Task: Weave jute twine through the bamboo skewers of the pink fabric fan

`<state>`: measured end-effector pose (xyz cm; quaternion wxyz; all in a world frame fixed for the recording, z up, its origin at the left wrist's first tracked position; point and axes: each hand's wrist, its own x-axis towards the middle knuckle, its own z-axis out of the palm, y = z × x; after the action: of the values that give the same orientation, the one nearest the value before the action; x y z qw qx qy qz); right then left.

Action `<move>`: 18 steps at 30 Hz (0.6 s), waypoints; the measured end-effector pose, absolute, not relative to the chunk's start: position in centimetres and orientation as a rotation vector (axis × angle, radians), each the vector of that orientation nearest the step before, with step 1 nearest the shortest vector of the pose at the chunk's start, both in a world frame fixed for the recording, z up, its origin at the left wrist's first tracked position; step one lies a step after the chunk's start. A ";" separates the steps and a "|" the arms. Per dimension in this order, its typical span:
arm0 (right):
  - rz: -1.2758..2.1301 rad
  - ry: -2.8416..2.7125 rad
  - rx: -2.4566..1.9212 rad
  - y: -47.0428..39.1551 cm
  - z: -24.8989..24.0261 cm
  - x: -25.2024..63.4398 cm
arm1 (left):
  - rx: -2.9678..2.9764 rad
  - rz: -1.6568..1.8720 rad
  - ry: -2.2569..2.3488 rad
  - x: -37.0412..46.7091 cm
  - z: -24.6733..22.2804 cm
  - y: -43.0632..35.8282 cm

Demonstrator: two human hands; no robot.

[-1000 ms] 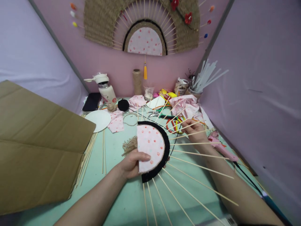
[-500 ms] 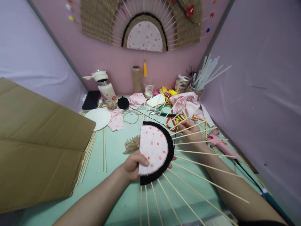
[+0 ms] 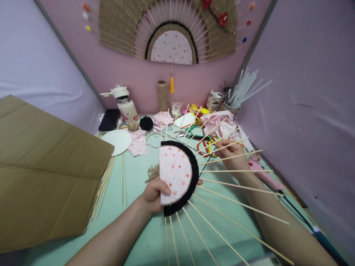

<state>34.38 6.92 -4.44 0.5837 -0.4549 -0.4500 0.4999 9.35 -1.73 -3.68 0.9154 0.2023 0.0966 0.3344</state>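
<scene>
Lifted slightly and turned since the earlier frame, the half-round fan frame (image 3: 177,177) hung above the green bench (image 3: 133,221). Left hand (image 3: 154,194) gripped its flat edge, thumb on the pink fabric. Right hand (image 3: 230,153) fingers pinched black yarn among the sticks (image 3: 235,184).

Two hands (image 3: 152,192) (image 3: 230,152) are showing. One fan (image 3: 177,177), one bottle (image 3: 124,105), one phone (image 3: 109,120), one white disc (image 3: 118,141) and one glue gun (image 3: 263,173) are lying on the worktop (image 3: 133,221).
</scene>
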 end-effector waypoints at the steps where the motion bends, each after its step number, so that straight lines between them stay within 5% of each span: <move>1: 1.205 -1.014 -1.017 7.0 -4.3 34.6 | 0.411 0.689 0.205 9.3 -3.9 -1.7; 18: 1.186 -0.910 -0.705 7.0 -1.9 37.4 | 0.325 0.804 0.277 9.6 -4.8 -0.9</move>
<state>37.41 7.01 -1.95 0.6775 -0.3136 -0.4048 0.5280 9.55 -0.88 -4.85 0.8982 0.1568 0.1338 0.3883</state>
